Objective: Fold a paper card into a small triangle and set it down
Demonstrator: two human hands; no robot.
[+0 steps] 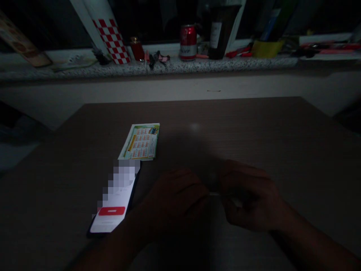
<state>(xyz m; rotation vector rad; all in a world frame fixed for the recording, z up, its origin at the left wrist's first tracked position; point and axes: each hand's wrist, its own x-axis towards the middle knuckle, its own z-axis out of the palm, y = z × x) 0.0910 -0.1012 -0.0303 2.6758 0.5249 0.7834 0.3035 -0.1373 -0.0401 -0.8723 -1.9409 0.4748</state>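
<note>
In dim light, my left hand (180, 195) is closed above the table, its fingers bent and pressed together. Facing it from the right is my right hand (251, 195), closed in a pinch of thumb and fingers. A thin pale strip (214, 194) shows in the gap between the two hands; its ends run into the fingers, and its kind is too dark to make out. Left of my left forearm lies a lit phone (115, 199) with a red button on its white screen. Just beyond it is a small stack of printed calendar cards (142, 141).
The brown table (239, 124) reaches to the wall. On the granite sill (163, 69) behind stand a red-and-white checked tube (114, 41), a red can (188, 43), a dark tube (221, 35), a small red bottle (137, 49) and a yellow container (266, 49).
</note>
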